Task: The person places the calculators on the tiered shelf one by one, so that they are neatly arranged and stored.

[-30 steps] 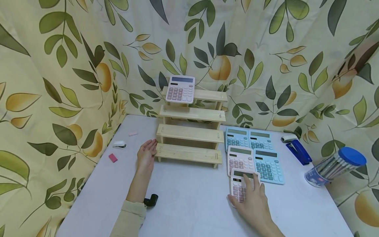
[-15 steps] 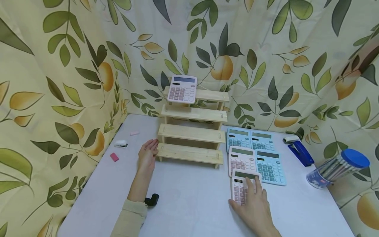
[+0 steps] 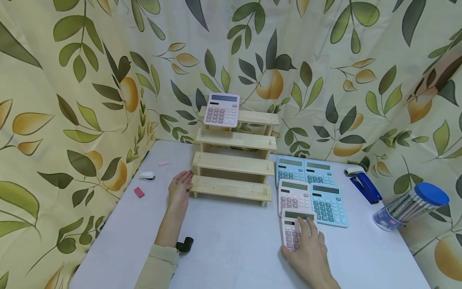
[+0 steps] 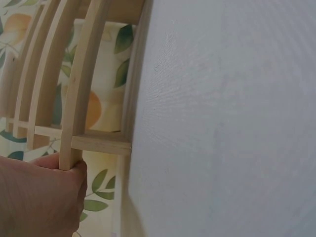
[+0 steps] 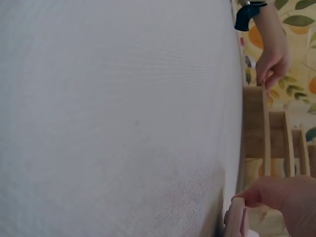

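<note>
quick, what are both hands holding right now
Left hand: gripping the end of the lowest wooden shelf.
Right hand: holding the nearest pink calculator.

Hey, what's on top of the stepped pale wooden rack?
A rectangular pale pink calculator sits on the top tier of the stepped wooden rack, at its left end. It covers most of that end; the wood beneath and anything behind it cannot be seen.

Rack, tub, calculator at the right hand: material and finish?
Rack: pale wood, apparently bare and matte; faint grain shows on the boards.
Calculator: probably smooth plastic; evenly coloured, rounded corners.
Tub: likely clear plastic, since contents show through, though glass is possible; its blue lid looks like opaque plastic.
</note>
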Demonstrator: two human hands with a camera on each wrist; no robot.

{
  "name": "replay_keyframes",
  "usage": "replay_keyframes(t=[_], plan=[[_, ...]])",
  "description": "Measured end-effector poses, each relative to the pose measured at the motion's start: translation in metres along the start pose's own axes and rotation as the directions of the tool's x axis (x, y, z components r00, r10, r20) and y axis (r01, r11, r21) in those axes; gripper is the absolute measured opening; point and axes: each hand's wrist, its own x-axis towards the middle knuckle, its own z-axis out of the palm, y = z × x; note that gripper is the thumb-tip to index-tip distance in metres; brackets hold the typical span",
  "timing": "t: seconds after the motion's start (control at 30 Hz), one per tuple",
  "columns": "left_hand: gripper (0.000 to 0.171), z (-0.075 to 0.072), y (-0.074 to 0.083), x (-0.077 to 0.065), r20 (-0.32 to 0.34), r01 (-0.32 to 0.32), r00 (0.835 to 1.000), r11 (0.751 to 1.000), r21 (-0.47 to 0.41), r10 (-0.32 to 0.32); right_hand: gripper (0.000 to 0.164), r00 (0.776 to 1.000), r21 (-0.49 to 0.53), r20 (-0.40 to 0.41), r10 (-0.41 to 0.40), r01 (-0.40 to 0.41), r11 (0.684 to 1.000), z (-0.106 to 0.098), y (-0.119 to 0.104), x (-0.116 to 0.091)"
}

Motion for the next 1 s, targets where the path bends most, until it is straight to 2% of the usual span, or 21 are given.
replay_keyframes(t=[0.4, 0.73, 1.0], plan=[[0.068, -0.001, 0.001, -0.001, 0.005, 0.004, 1.000, 1.000, -0.007, -0.004, 0.109, 0.998, 0.001, -0.046, -0.032, 0.032, 0.999, -0.003, -0.005, 0.001], [0.067, -0.002, 0.000, -0.001, 0.004, -0.003, 1.000, 1.000, -0.013, 0.003, 0.110, 0.997, -0.009, -0.066, -0.032, 0.032, 0.999, -0.022, -0.014, 0.006], [0.067, -0.001, 0.000, -0.001, 0.000, -0.005, 1.000, 1.000, -0.002, 0.005, 0.107, 0.983, 0.012, -0.154, -0.098, 0.101, 0.995, -0.038, -0.022, 0.014]])
